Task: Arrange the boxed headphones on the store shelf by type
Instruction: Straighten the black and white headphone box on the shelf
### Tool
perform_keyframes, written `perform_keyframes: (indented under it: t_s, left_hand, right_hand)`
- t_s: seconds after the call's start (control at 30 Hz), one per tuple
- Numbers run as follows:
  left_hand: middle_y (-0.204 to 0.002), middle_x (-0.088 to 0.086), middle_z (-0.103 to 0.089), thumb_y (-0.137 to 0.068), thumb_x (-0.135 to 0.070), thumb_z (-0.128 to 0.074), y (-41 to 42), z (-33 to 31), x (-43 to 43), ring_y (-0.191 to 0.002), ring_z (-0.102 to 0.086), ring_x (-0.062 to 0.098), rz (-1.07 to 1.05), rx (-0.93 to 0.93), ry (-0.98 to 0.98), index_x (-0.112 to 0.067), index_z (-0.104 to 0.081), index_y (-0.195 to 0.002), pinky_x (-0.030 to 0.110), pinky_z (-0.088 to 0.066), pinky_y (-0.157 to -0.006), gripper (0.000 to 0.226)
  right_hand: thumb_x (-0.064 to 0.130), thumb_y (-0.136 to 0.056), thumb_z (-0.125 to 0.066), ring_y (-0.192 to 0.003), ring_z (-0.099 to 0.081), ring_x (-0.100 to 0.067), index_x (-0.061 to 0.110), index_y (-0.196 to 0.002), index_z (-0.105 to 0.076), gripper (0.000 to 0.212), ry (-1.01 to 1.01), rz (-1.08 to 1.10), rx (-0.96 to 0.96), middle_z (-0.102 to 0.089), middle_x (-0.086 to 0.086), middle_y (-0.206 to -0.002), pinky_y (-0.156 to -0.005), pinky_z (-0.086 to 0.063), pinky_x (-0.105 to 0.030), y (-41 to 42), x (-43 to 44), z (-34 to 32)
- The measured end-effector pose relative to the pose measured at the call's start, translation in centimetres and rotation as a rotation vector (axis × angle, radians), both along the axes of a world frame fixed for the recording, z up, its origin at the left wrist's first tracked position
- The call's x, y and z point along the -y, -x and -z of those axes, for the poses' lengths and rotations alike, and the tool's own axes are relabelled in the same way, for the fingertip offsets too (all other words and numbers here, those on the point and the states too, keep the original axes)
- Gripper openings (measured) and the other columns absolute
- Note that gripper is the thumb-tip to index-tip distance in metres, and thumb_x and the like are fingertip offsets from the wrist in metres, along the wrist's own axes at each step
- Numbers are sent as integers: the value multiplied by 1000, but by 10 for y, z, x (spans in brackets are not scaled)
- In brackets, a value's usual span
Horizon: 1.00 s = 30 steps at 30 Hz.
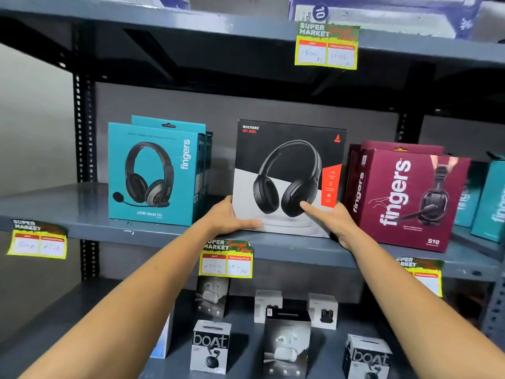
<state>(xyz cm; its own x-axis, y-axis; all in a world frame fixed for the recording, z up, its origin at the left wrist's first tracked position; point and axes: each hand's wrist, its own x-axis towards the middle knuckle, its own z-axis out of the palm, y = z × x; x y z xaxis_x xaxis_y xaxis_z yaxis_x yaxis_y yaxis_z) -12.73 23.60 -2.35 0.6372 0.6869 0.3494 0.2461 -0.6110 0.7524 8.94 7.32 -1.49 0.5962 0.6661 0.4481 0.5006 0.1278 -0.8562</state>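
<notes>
A black-and-white Rockerz headphone box (289,160) stands upright at the middle of the grey shelf (82,212). My left hand (229,217) grips its lower left corner, thumb across the front. My right hand (328,217) holds its lower right corner, thumb on the front face. To its left stands a teal Fingers headset box (153,170) with another teal box behind it. To its right stands a maroon Fingers S10 box (404,195), with a second maroon box behind. More teal boxes (489,201) show at the far right edge.
Yellow price tags (226,259) hang on the shelf's front lip, another tag (326,46) on the shelf above. The lower shelf holds several small earbud boxes (210,346). A perforated black upright (83,127) stands at the left.
</notes>
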Motion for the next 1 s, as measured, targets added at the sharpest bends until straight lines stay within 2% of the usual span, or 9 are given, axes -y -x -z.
perform_keyframes:
  t_s: [0.07, 0.17, 0.3, 0.43, 0.57, 0.67, 0.9, 1.0]
  left_hand:
    - [-138, 2, -53, -64, -46, -86, -1, 1, -2, -123, -50, 21, -11, -11, -35, -15, -38, -140, 30, -40, -100, 95]
    - [-135, 1, -56, -64, -47, -86, 0, 0, -2, -119, -53, 19, -20, -24, -42, -16, -43, -138, 30, -42, -98, 91]
    - [-129, -1, -61, -63, -43, -87, 8, 0, 2, -115, -57, 18, -37, 9, -21, -14, -50, -133, 32, -46, -97, 84]
    - [-128, 3, -62, -63, -36, -88, 16, 1, 2, -116, -58, 22, -24, 34, 17, -12, -51, -130, 41, -46, -102, 80]
    - [-127, 3, -63, -64, -35, -88, 16, 1, 5, -115, -58, 21, -27, 46, 8, -14, -53, -128, 40, -47, -101, 76]
    - [-126, 1, -62, -66, -33, -87, 15, 4, 0, -114, -58, 21, -37, 49, 14, -15, -52, -127, 37, -47, -99, 73]
    - [-128, 5, -61, -71, -19, -84, 10, 4, -9, -115, -58, 23, 34, 84, 84, -14, -50, -127, 38, -46, -99, 65]
    - [-124, 3, -63, -67, -24, -86, 9, 5, -12, -114, -59, 22, 29, 103, 71, -13, -53, -127, 35, -47, -95, 69]
  right_hand:
    - [40, -69, -82, -91, -68, -8, 19, -90, -73, 31, 34, -46, -40, -75, 9, -91, -90, -50, -29, -6, -1, 0]
    - [44, -71, -80, -86, -65, -10, 17, -87, -73, 32, 39, -39, -30, -73, 6, -87, -79, -49, -27, -10, -2, 0]
    - [40, -75, -78, -85, -64, -9, 19, -97, -71, 31, 53, -62, 26, -71, 9, -90, -69, -46, -22, -9, 2, 3]
    - [50, -70, -77, -98, -65, -8, 22, -118, -66, 56, 113, -97, 104, -71, 8, -107, -84, -47, -26, -9, 4, 6]
    - [48, -73, -76, -96, -63, -5, 22, -123, -63, 58, 132, -92, 104, -70, 7, -110, -82, -44, -24, -7, 6, 6]
    - [53, -68, -77, -103, -65, -10, 22, -123, -63, 65, 136, -91, 103, -71, 7, -112, -85, -47, -26, -7, 5, 7]
    - [42, -77, -75, -96, -62, -6, 28, -118, -62, 45, 141, -36, 152, -68, 11, -106, -79, -44, -22, -2, 8, 5]
    - [40, -77, -75, -97, -63, -10, 31, -109, -63, 36, 145, -16, 148, -69, 11, -102, -82, -44, -26, -3, 7, 6]
